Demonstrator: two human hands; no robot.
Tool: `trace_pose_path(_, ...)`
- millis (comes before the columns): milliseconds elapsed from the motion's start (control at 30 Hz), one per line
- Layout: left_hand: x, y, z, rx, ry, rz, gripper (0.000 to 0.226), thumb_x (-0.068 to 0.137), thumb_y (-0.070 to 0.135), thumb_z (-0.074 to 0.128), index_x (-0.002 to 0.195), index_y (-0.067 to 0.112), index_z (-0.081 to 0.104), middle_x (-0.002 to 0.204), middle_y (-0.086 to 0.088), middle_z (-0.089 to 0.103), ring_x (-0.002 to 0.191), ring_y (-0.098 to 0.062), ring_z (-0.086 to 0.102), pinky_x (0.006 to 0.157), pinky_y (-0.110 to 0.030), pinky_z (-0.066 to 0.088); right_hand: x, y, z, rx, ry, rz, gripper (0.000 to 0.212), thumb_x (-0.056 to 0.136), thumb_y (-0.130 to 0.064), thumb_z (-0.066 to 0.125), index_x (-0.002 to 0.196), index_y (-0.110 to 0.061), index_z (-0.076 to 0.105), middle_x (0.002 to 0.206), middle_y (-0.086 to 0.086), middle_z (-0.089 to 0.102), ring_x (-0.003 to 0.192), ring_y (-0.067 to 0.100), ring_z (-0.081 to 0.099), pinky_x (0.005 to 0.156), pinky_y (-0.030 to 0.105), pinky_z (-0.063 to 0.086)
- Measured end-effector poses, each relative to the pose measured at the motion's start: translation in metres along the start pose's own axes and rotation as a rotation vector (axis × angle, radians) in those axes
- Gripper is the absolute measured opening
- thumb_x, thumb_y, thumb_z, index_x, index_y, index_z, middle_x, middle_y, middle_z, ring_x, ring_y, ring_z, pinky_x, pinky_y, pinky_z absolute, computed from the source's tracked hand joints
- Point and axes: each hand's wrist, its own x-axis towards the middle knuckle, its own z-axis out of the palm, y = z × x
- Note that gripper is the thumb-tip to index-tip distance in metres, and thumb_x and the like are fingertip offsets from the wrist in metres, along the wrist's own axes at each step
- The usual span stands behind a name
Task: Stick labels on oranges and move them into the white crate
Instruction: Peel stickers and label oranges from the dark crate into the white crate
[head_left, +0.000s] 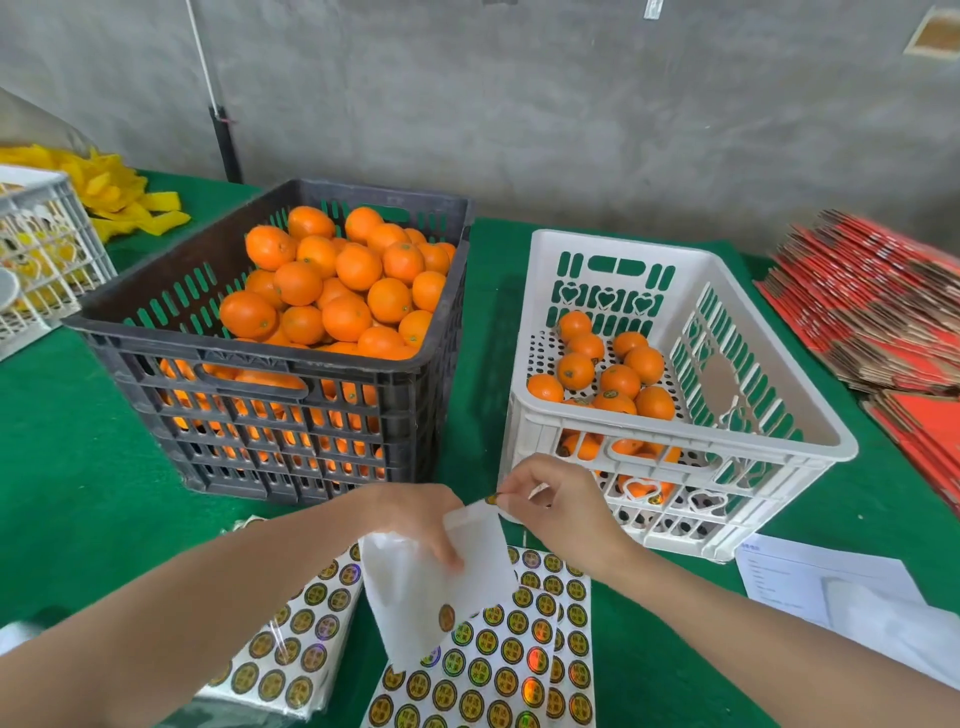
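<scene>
A black crate (130, 332) on the left is heaped with oranges (332, 280). The white crate (779, 436) on the right holds several labelled oranges (618, 379). In front of the crates, my left hand (415, 514) holds up a mostly bare white backing sheet (441, 587) with one round sticker left low on it. My right hand (561, 504) pinches a round gold label (491, 500) at the sheet's top corner. More sheets of round gold labels (498, 670) lie on the green table below my hands.
A second stack of label sheets (291, 644) lies at the lower left. White papers (831, 582) lie at the right, red flattened cartons (872, 312) beyond them. A white basket (47, 244) and yellow netting (119, 192) are at the far left. The table has a green cloth (78, 467).
</scene>
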Motion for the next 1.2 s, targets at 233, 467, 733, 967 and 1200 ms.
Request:
trace_pose_path(233,-0.005,0.005,0.021,0.718,0.379,0.044,0.083,0.073,0.06,0.069,0.137,0.017,0.038,0.123,-0.002,0.053,0.109,-0.022,0.047,0.096,-0.034,0.037,0.021,-0.026,0.002,0.036,0.056,-0.044,0.018,0.083,-0.008,0.067,0.075,-0.024,0.065,0.075,-0.008,0.063,0.071,0.004,0.057,0.065,0.014,0.047)
trace_pose_path(467,-0.095,0.03,-0.029,0.546,1.16,0.777,0.019,0.084,0.022,0.059,0.088,0.005,0.069,0.079,-0.003,0.064,0.072,-0.015,0.055,0.064,-0.021,0.045,0.066,-0.075,-0.005,0.16,0.197,-0.269,0.026,0.086,-0.002,0.061,0.088,-0.028,0.059,0.086,-0.014,0.061,0.081,0.0,0.058,0.068,0.009,0.044)
trace_pose_path(733,-0.094,-0.012,-0.18,0.231,1.232,0.046,0.028,0.084,0.003,0.061,0.111,0.004,0.059,0.109,-0.012,0.058,0.092,-0.025,0.055,0.067,-0.026,0.037,0.15,-0.105,0.023,0.07,0.09,-0.251,0.021,0.088,0.003,0.056,0.099,-0.014,0.054,0.091,-0.005,0.056,0.085,0.0,0.053,0.073,0.006,0.042)
trace_pose_path(967,-0.044,-0.044,-0.27,0.396,1.004,-0.205,0.033,0.083,0.016,0.068,0.109,0.004,0.05,0.109,-0.018,0.056,0.106,-0.034,0.052,0.077,-0.037,0.04,0.202,-0.1,0.039,-0.105,-0.008,-0.128,0.03,0.088,-0.002,0.054,0.114,-0.016,0.048,0.099,0.002,0.06,0.083,0.008,0.055,0.069,0.011,0.043)
trace_pose_path(1200,0.023,-0.049,-0.305,0.663,0.879,-0.214,0.072,0.082,0.048,0.067,0.132,0.004,0.041,0.131,-0.018,0.052,0.12,-0.034,0.048,0.096,-0.044,0.038,0.205,-0.088,0.046,-0.15,0.024,-0.067,0.033,0.09,-0.006,0.055,0.118,-0.021,0.044,0.099,-0.001,0.059,0.09,0.014,0.057,0.083,0.035,0.049)
